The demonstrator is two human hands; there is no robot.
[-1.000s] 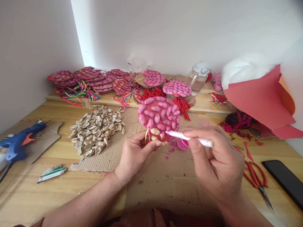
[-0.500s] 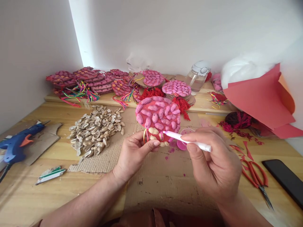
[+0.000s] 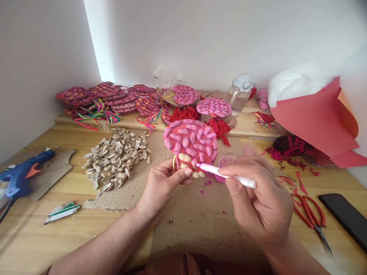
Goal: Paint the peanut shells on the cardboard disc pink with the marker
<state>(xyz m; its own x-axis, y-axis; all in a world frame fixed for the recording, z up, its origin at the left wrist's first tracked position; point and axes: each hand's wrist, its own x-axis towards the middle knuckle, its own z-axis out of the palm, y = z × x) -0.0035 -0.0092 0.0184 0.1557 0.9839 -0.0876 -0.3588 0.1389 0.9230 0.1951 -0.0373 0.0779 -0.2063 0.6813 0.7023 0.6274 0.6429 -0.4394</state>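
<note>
My left hand [image 3: 162, 188] pinches the lower edge of a round red disc [image 3: 190, 144] covered with peanut shells, most of them painted pink. It holds the disc tilted up above the table. A few shells near the bottom edge are still bare tan. My right hand [image 3: 259, 198] grips a white paintbrush [image 3: 229, 175], whose tip touches the disc's lower edge by the bare shells. A small lid of pink paint [image 3: 223, 168] lies on the table just behind the brush.
A pile of peanut shells [image 3: 117, 156] lies on cardboard at left. Finished pink ornaments [image 3: 114, 100] with tassels line the back shelf beside a clear bottle [image 3: 239, 93]. A blue glue gun [image 3: 20, 177] sits far left. Red scissors [image 3: 311, 217], a phone [image 3: 345, 219] and red paper [image 3: 315, 118] lie right.
The brush tip has slid a little left and down along the disc's lower edge. The disc has shifted slightly left in my left hand.
</note>
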